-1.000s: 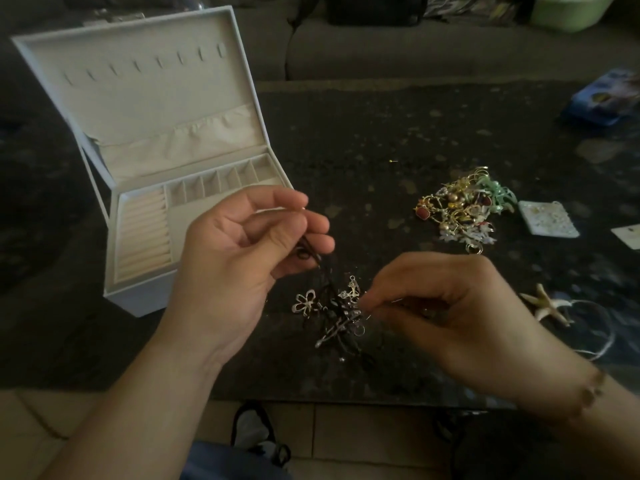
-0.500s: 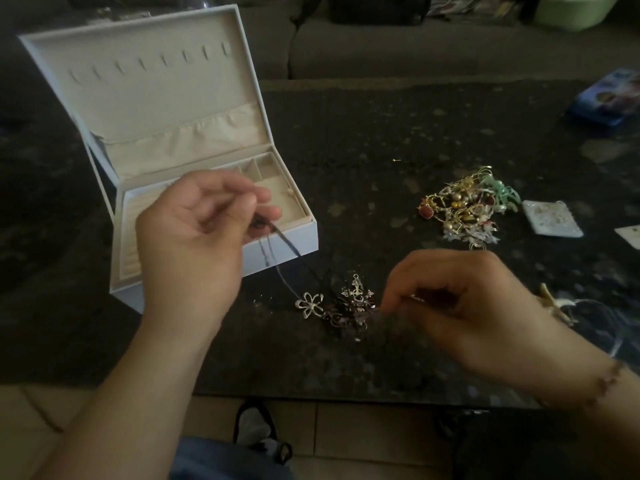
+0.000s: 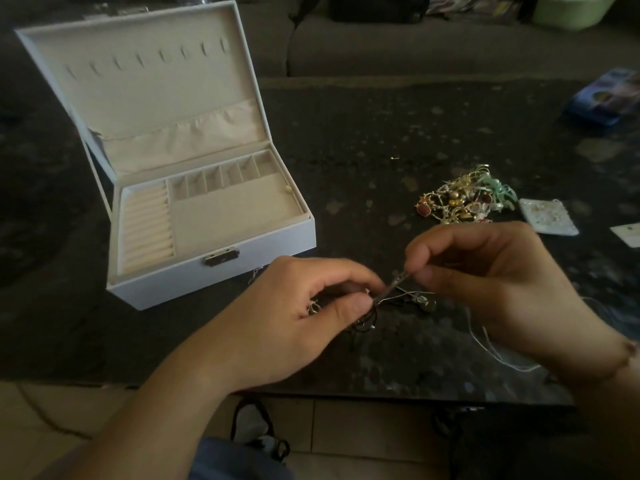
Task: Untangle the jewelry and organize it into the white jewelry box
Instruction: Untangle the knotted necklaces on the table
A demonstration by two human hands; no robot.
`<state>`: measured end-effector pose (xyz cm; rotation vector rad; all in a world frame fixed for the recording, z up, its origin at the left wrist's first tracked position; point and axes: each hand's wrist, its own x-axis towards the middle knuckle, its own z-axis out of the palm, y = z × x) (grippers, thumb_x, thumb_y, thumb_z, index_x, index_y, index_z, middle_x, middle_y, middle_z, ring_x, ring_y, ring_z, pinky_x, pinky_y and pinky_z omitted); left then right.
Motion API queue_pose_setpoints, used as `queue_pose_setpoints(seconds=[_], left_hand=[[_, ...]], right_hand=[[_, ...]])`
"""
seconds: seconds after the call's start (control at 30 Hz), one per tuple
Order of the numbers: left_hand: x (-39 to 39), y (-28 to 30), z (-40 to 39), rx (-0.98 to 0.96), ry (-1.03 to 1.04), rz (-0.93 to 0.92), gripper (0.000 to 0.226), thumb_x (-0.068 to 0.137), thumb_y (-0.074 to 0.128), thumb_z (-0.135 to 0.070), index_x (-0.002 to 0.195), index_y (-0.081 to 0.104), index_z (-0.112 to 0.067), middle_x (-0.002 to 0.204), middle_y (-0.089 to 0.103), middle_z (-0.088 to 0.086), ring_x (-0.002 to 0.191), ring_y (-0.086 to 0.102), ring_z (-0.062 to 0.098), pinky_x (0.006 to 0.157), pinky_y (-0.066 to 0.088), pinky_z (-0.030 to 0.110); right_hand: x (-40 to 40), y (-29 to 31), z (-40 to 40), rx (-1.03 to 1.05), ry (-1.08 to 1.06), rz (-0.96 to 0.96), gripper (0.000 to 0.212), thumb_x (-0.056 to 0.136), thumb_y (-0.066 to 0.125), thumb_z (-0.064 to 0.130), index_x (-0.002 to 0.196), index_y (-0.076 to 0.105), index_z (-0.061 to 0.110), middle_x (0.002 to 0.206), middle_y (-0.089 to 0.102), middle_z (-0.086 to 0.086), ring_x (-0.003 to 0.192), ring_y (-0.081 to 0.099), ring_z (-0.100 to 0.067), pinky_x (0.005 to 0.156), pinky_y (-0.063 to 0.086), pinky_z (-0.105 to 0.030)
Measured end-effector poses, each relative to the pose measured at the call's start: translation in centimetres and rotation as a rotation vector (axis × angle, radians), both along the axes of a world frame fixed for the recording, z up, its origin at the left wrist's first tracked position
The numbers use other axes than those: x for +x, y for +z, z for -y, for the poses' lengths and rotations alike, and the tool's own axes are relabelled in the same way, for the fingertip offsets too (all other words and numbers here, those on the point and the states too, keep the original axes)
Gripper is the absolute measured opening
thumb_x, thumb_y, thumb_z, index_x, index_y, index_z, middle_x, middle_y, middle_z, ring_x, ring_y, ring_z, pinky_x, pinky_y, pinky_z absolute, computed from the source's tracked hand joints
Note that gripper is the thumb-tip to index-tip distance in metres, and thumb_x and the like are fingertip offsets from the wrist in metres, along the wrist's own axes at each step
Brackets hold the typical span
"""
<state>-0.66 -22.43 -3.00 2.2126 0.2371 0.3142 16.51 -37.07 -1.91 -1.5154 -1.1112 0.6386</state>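
Both hands are now coming together low over the surface [image 3: 346, 133], where half a second ago our left hand [image 3: 291, 320] was lifted toward the box, drawing a dark cord up out of the knot. That hand is now dropping back down and pinching the tangle of dark cords and small silver charms [image 3: 388, 306] between thumb and fingertips, while our right hand [image 3: 491, 289] is closing thumb and forefinger on a thin silver piece that is running slantwise between the two hands. We are judging from this that the long pull did not free the strand, so we are working the knot at close range instead. The white jewelry box [image 3: 207, 268] is standing open to the left, well apart from the tangle, its compartments looking nearly bare. A second heap of gold and green jewelry [image 3: 464, 199] is waiting beyond our right hand, untouched. Most of the task is still lying ahead.
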Motion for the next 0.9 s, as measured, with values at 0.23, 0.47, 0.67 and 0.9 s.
queue_pose_setpoints(seconds=[0.23, 0.47, 0.67, 0.9], left_hand=[[0.1, -0.1, -0.4, -0.087, 0.093, 0.037, 0.014, 0.087, 0.071, -0.016, 0.09, 0.075, -0.03, 0.081, 0.073, -0.015, 0.076, 0.069, 0.005, 0.069, 0.051, 0.013], [-0.1, 0.1, -0.4, -0.229, 0.073, 0.077, 0.007, 0.09, 0.066, -0.025, 0.09, 0.072, -0.028, 0.075, 0.072, -0.007, 0.061, 0.068, 0.012, 0.062, 0.053, 0.02], [0.1, -0.1, -0.5, -0.319, 0.075, 0.097, 0.01, 0.088, 0.063, -0.027, 0.093, 0.07, -0.02, 0.073, 0.072, -0.002, 0.058, 0.069, 0.014, 0.061, 0.052, 0.02], [0.4, -0.1, -0.5, -0.22, 0.177, 0.171, 0.008, 0.093, 0.064, -0.026, 0.093, 0.07, -0.022, 0.084, 0.07, -0.002, 0.077, 0.068, 0.015, 0.068, 0.053, 0.02]], right_hand=[[0.1, 0.0, 0.2, -0.06, 0.13, 0.08, 0.013, 0.075, 0.07, 0.017, 0.083, 0.073, 0.027, 0.079, 0.068, -0.011, 0.07, 0.064, -0.032, 0.062, 0.052, -0.046], [-0.7, -0.6, -0.2, -0.084, 0.151, 0.438, 0.008, 0.081, 0.071, 0.039, 0.086, 0.074, 0.033, 0.081, 0.062, 0.009, 0.077, 0.064, -0.016, 0.065, 0.051, -0.029], [-0.9, -0.9, -0.4, -0.115, 0.181, 0.477, 0.017, 0.079, 0.067, 0.048, 0.09, 0.07, 0.036, 0.094, 0.06, 0.014, 0.089, 0.064, -0.014, 0.074, 0.053, -0.037], [-1.5, -0.7, -0.2, 0.051, 0.125, 0.436, 0.005, 0.08, 0.076, 0.029, 0.082, 0.075, 0.025, 0.108, 0.056, 0.011, 0.096, 0.061, -0.012, 0.08, 0.043, -0.012]])
